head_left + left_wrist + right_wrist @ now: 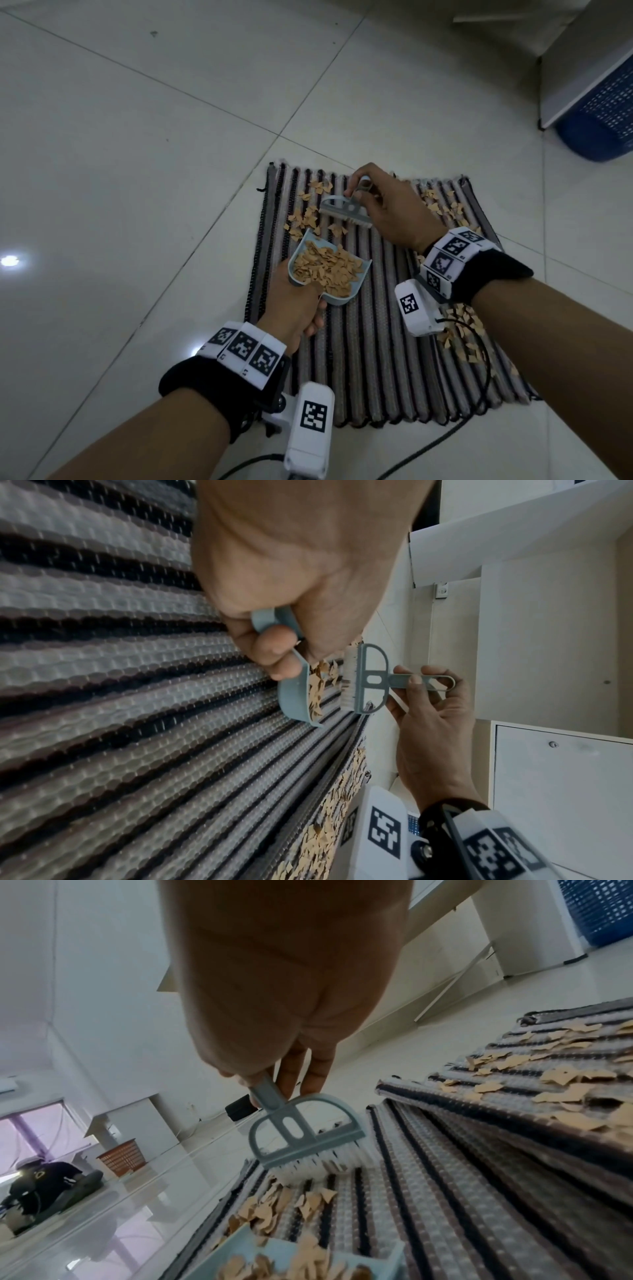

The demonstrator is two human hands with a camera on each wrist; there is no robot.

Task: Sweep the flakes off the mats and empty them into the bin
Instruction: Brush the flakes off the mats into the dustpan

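A striped mat [370, 342] lies on the tiled floor, with tan flakes [305, 216] scattered near its far edge and along its right side [462, 329]. My left hand [294, 308] grips the handle of a pale blue dustpan [329, 270] heaped with flakes, resting on the mat. My right hand [383, 209] pinches the handle of a small blue brush [346, 212], bristles down on the mat just beyond the pan's mouth. In the right wrist view the brush [301, 1134] stands behind loose flakes [284, 1202] and the dustpan [308, 1259].
A blue perforated bin [603, 116] stands at the far right beside a white cabinet [582, 61]. Black cables [472, 394] trail over the mat's right side. A second mat's flake-covered edge [548, 1074] shows in the right wrist view. A brown basket [121, 1158] and a seated person [44, 1185] are far off.
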